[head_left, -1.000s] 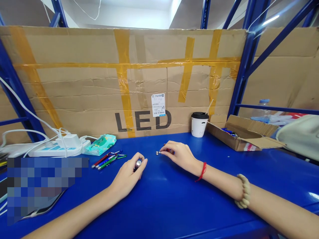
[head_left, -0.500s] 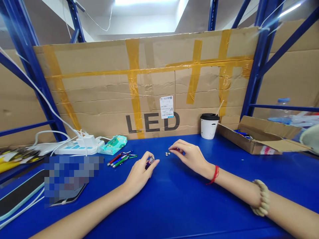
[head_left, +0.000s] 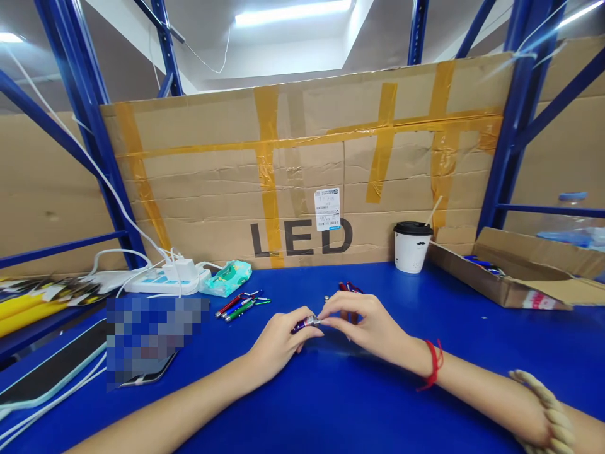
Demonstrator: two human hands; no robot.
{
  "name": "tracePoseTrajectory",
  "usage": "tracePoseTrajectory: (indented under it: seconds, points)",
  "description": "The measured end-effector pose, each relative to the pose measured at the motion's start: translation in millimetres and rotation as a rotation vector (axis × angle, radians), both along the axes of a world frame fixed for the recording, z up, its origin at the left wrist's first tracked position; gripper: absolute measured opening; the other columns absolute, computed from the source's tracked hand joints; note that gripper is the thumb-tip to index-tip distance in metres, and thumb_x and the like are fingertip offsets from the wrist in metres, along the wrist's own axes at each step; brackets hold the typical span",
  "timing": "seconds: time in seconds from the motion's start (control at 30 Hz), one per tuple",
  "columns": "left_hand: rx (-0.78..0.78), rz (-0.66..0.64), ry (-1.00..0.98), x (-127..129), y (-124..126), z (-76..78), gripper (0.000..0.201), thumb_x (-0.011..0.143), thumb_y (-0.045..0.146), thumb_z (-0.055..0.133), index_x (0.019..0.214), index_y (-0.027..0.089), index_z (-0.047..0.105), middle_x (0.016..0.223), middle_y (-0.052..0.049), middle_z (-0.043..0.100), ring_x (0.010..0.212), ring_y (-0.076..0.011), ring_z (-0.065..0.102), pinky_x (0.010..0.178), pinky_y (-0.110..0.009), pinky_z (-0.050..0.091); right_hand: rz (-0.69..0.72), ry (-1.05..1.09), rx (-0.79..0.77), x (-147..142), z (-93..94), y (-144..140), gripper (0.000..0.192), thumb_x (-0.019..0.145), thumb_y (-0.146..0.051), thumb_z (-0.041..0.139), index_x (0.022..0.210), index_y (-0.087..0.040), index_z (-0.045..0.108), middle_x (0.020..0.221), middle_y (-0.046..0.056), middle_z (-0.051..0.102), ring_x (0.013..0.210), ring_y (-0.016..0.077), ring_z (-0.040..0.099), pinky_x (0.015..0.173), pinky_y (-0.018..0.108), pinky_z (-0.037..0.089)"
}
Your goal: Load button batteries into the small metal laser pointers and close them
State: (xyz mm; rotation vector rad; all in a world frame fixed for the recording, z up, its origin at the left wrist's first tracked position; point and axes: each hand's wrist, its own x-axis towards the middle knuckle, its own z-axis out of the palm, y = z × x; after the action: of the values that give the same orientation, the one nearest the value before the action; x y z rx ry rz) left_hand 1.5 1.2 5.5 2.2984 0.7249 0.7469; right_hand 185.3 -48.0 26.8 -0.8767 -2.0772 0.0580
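My left hand [head_left: 283, 337] holds a short dark purple tube [head_left: 300, 325] with a silver end, gripped between thumb and fingers. It points toward my right hand [head_left: 362, 315]. The right thumb and forefinger pinch together right at that silver end; whatever is between them is too small to make out. Just beyond the right fingertips, a small silver piece [head_left: 326, 298] shows on the blue table [head_left: 326, 397]. Dark red pen-like pieces [head_left: 348, 287] appear behind the right knuckles, partly hidden by the hand.
Several coloured metal pens [head_left: 241, 306] lie to the left, near a teal packet [head_left: 229, 277] and a white power strip [head_left: 163, 280]. Phones [head_left: 57, 362] and cables are at far left. A lidded paper cup [head_left: 412, 249] and an open cardboard box [head_left: 501, 284] stand at back right.
My hands have come together: the right moved from the small silver pieces to the end of the purple tube, and the left brought the tube toward it. The view has shifted slightly.
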Motion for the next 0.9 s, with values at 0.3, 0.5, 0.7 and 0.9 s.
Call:
tracePoseTrajectory:
  seconds: [0.3,0.5,0.7,0.9]
  points:
    - [0.128,-0.052,0.117,-0.8,-7.2,5.1,0.02,0.091,0.034,0.036,0.088,0.019,0.05,0.062,0.003,0.051,0.062,-0.0136,0.046,0.065,-0.022,0.032,0.0,0.09,-0.266,7.2,1.2,1.9,0.017,0.079,-0.032,0.06,0.077,-0.016,0.067,0.075,0.001,0.062,0.055,0.0065,0.051,0.052,0.019,0.041]
    - [0.234,-0.105,0.262,-1.9,-8.8,5.1,0.024,0.093,0.034,0.029,0.096,0.021,0.049,0.083,-0.001,0.056,0.073,-0.0172,0.047,0.069,-0.025,0.033,0.025,0.085,-0.409,15.5,-0.9,8.1,0.013,0.073,-0.029,0.066,0.071,-0.016,0.067,0.069,-0.001,0.06,0.058,0.0078,0.05,0.054,0.019,0.039]
    - [0.355,-0.139,0.305,-1.8,-10.1,4.8,0.025,0.094,0.03,0.026,0.096,0.021,0.049,0.09,-0.001,0.059,0.074,-0.0165,0.051,0.071,-0.026,0.034,-0.059,0.007,-0.44,16.2,-2.0,7.9,0.016,0.068,-0.034,0.07,0.066,-0.018,0.068,0.065,-0.001,0.059,0.056,0.0078,0.046,0.053,0.02,0.037]
    - [0.482,-0.179,0.275,-1.9,-10.0,1.7,0.021,0.094,0.027,0.028,0.092,0.02,0.048,0.083,0.001,0.059,0.065,-0.0137,0.049,0.065,-0.024,0.033,-0.103,-0.024,-0.446,12.5,-2.2,4.6,0.014,0.067,-0.032,0.071,0.066,-0.019,0.068,0.07,-0.001,0.061,0.058,0.0086,0.048,0.055,0.02,0.036]
